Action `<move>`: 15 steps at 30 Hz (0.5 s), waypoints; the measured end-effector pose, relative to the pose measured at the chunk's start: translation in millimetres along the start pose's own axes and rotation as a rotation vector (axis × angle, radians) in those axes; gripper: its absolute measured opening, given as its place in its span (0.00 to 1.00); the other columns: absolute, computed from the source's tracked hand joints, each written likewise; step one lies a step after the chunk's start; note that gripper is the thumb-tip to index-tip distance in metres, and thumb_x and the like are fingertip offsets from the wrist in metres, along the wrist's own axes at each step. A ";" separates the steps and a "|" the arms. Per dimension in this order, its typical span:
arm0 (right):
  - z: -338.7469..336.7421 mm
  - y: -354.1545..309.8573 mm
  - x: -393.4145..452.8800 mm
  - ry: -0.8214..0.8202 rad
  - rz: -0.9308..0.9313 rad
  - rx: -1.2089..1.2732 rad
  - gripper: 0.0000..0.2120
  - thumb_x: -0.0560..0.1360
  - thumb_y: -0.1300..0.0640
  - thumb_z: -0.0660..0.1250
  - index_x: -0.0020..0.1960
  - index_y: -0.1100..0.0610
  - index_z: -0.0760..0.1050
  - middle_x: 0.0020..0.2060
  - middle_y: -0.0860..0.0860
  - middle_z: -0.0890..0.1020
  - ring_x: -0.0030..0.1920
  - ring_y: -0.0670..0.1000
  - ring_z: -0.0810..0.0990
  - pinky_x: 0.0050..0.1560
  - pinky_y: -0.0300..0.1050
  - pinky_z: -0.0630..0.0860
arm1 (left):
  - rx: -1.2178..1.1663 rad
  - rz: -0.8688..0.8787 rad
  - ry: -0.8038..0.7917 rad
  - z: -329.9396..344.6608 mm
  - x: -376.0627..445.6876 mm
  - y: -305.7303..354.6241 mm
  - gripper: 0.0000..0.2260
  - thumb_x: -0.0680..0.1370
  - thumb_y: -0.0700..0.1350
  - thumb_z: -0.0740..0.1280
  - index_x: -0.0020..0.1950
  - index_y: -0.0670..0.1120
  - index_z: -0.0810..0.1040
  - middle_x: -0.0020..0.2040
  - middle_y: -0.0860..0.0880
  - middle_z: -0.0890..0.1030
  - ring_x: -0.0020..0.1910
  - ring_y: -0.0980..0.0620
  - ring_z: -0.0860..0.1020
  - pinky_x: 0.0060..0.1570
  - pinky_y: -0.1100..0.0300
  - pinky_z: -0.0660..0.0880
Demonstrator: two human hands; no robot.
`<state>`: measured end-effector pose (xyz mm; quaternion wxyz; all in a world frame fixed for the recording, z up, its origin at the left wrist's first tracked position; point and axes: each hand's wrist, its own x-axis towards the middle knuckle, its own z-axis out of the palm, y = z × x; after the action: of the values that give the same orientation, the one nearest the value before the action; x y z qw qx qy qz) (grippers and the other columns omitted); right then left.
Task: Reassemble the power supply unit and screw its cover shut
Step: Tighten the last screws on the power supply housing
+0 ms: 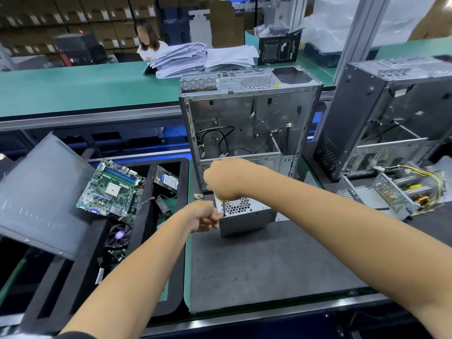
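Power supply unit [244,216] sits before open computer case [247,126], motherboard [111,189] left.

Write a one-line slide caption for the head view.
Right hand drives a screwdriver into the power supply unit; left hand steadies it.

Right hand [226,178] holds screwdriver [223,207] upright on power supply unit [244,216], left hand [204,216] alongside

Dull grey sheet metal on the power supply unit [244,216], perforated on top. Bare matt steel for the computer case [247,123] (faintly reflective inside). Dark, slightly rough matt mat [269,265]. Glossy green motherboard [112,189].
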<state>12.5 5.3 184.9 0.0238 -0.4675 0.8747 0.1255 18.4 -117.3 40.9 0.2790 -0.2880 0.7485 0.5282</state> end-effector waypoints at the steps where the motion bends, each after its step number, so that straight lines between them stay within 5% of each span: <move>1: 0.3 -0.4 0.5 -0.002 0.004 -0.004 0.15 0.74 0.65 0.58 0.33 0.56 0.57 0.30 0.51 0.65 0.28 0.49 0.65 0.26 0.42 0.61 | 0.002 0.004 -0.006 0.0 0.2 0.3 0.15 0.78 0.37 0.62 0.32 0.44 0.68 0.19 0.47 0.73 0.23 0.57 0.70 0.27 0.67 0.67; 5: 0.4 -2.5 0.2 -0.050 0.015 0.005 0.11 0.79 0.59 0.58 0.37 0.58 0.64 0.36 0.52 0.70 0.33 0.52 0.70 0.33 0.45 0.68 | -0.027 0.019 -0.003 0.7 1.8 -1.8 0.13 0.78 0.36 0.62 0.34 0.45 0.68 0.19 0.50 0.72 0.25 0.58 0.78 0.26 0.68 0.66; 8: -2.0 -3.4 -3.6 -0.159 0.000 0.048 0.05 0.77 0.58 0.60 0.47 0.59 0.65 0.45 0.54 0.66 0.33 0.50 0.69 0.29 0.44 0.62 | -0.064 0.024 -0.007 -0.5 2.9 -3.8 0.11 0.77 0.35 0.64 0.35 0.45 0.70 0.22 0.50 0.75 0.23 0.57 0.78 0.26 0.68 0.66; 15: -2.0 -5.9 1.2 0.056 0.019 -0.007 0.17 0.75 0.63 0.60 0.33 0.56 0.56 0.31 0.51 0.61 0.32 0.53 0.68 0.31 0.45 0.63 | -0.039 -0.016 -0.026 -2.1 6.0 -3.2 0.14 0.77 0.37 0.64 0.31 0.45 0.70 0.23 0.49 0.76 0.24 0.57 0.79 0.26 0.68 0.66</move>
<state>16.9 0.7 185.4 -0.0035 -0.4628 0.8789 0.1157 16.5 -121.0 35.1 0.2872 -0.2926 0.7319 0.5443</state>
